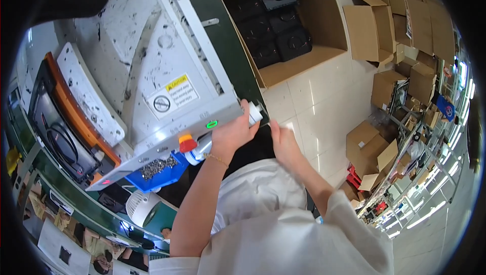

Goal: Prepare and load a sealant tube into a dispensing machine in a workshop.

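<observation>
My left hand [234, 132] is closed around a white cylindrical thing [254, 115] with a narrower tip, just off the front corner of a grey metal machine [177, 115]. Its exact kind is hard to make out. To the right, and apart from it, my right hand [285, 142] is closed with thumb and fingers together; a thin dark piece shows by its fingertips, but what they hold is unclear. Left of my left hand, the machine's front panel carries a lit green button [212, 124] and a red knob [188, 143] on a yellow base.
Under the panel sits a blue bin [158, 176] of small metal screws, near a white fan [142, 208]. An open cardboard box [309, 67] holds several black devices [273, 27]. More cartons [372, 32] stand along the right. Other people work at lower left.
</observation>
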Motion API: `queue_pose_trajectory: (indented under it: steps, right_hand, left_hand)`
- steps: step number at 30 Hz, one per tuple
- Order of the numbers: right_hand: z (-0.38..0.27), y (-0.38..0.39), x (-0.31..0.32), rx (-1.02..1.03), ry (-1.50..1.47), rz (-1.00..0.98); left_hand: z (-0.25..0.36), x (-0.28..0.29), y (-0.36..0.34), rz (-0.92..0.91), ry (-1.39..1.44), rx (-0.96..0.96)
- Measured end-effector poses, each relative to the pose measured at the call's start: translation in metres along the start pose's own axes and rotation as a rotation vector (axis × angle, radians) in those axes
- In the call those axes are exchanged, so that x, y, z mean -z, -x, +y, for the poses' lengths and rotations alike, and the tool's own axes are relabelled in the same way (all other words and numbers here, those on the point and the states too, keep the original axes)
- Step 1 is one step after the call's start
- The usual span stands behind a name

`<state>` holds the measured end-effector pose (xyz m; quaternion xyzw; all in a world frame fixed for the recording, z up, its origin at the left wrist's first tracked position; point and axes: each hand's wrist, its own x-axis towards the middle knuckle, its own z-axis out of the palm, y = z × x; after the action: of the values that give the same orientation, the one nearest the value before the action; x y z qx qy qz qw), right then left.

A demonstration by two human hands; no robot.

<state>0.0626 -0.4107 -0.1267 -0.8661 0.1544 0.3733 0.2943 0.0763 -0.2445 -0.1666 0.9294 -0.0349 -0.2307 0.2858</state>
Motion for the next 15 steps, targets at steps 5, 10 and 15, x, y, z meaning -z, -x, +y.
queue_pose_trajectory:
  steps: [5,10,15]
  right_hand:
    - [0.047,0.005,0.004,-0.131,0.141,-0.104]
    - [0.051,0.003,0.02,0.011,-0.21,0.05]
    - [0.027,-0.026,0.031,0.059,-0.279,-0.048]
  left_hand:
    - [0.013,0.004,-0.002,-0.114,0.022,0.078]
    - [0.005,0.002,0.002,0.007,-0.03,-0.001]
    - [0.009,0.002,-0.001,0.051,-0.03,-0.029]
